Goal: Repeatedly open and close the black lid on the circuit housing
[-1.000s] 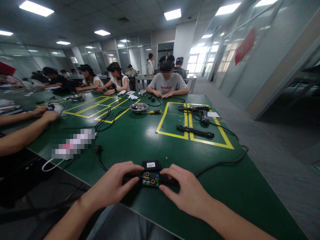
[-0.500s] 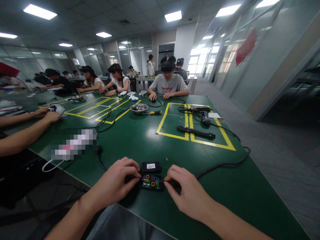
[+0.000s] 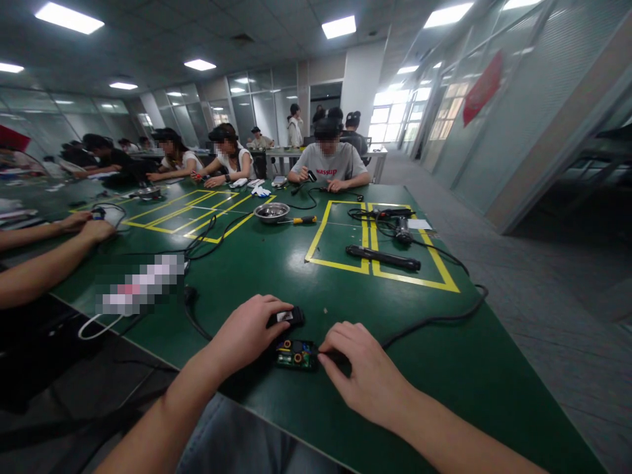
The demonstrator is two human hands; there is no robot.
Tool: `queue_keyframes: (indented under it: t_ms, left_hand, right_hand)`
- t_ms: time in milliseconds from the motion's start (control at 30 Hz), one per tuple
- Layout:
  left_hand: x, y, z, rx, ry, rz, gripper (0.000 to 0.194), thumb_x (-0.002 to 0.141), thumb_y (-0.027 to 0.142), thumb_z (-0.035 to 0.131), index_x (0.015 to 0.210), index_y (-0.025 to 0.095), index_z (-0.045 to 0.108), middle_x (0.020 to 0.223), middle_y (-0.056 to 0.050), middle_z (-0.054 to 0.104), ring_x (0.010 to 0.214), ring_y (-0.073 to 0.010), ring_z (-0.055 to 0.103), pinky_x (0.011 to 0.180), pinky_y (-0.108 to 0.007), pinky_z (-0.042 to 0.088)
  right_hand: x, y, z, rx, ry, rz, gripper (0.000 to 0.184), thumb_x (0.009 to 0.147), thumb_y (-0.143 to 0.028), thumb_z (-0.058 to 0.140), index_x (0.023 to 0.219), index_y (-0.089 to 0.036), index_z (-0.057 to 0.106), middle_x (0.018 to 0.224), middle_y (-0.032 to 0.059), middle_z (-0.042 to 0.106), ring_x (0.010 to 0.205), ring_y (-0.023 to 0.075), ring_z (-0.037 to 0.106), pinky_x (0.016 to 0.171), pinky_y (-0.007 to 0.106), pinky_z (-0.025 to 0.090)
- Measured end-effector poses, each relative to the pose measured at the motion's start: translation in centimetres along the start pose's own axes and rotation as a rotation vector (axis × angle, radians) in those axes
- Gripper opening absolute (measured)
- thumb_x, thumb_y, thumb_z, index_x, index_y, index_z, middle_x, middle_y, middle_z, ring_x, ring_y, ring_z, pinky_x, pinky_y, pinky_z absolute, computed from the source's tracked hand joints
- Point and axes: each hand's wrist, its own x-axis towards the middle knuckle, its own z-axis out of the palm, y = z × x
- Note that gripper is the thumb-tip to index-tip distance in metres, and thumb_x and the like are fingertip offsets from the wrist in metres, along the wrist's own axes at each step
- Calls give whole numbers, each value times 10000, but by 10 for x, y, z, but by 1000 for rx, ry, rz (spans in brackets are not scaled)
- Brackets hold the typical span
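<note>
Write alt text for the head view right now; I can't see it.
At a green table, a person's left hand grips a labelled black cover close to an exposed circuit board, while the right hand pinches a black cable at the board's right end. Beyond lie a metal bowl, a yellow-and-black screwdriver and a black cylindrical tool.
</note>
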Motion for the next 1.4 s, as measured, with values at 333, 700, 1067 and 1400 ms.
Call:
queue_keyframes:
  t_ms: [333,700,1067,1400]
  left_hand:
    - [-32,12,-10,-193,-22,326,301,1070,258,683,1354,306,772,1293,-65,779,1169,-229,719,1046,-355,573]
    - [-37,23,2,-34,-72,327,339,1039,223,729,1374,274,754,1285,-84,791,1092,-265,705,961,-399,573]
    - [-4,18,6,-257,77,45,73,926,235,770,951,222,702,1069,-48,817,987,-256,740,901,-367,559]
    - [-48,7,11,-166,91,167,117,1013,268,658,1089,249,745,1160,-74,748,1024,-248,717,899,-373,601]
  right_hand:
    - [-2,-5,-7,-74,55,-29,181,859,-112,646,894,-226,510,835,21,626,763,216,572,710,350,385]
    - [-2,-4,-3,-84,0,-17,213,863,-59,619,923,-233,511,856,25,624,789,228,583,733,358,409]
    - [-1,-6,-3,-81,-30,78,167,893,-93,662,944,-217,562,895,36,656,822,234,600,750,373,438]
    - [-5,-6,0,-52,-59,71,200,925,-182,788,1110,-234,733,1019,57,764,947,269,702,832,413,516]
